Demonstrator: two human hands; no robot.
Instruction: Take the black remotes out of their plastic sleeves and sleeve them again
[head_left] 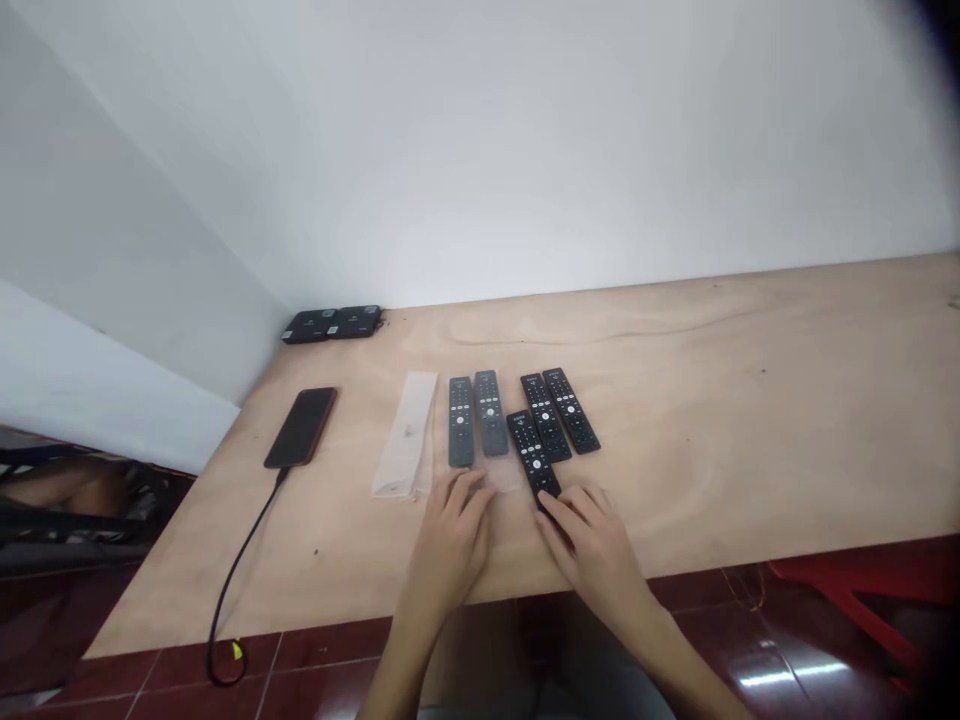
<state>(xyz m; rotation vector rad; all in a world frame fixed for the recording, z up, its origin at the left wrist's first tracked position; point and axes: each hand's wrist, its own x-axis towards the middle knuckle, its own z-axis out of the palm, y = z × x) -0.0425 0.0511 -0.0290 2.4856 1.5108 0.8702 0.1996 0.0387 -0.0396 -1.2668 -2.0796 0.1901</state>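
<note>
My right hand (592, 535) grips the lower end of a black remote control (531, 450), its thumb and fingers around that end. The remote lies tilted, partly over the edge of another black remote control (545, 420). A further black remote (571, 412) lies beside that one. My left hand (452, 525) has bent fingers closed at the lower end of a clear plastic sleeve; the fingertips are partly hidden. Just beyond it lie two greyish-looking remotes, the left one (460, 425) and the right one (491, 415), apparently inside clear sleeves.
A flat whitish plastic sleeve (405, 440) lies left of the remotes. Farther left is a dark phone (302, 428) with a black cable (244, 560) hanging over the wooden table's (720, 430) front edge. Two black boxes (330, 323) sit by the wall. A red chair (862, 590) stands front right.
</note>
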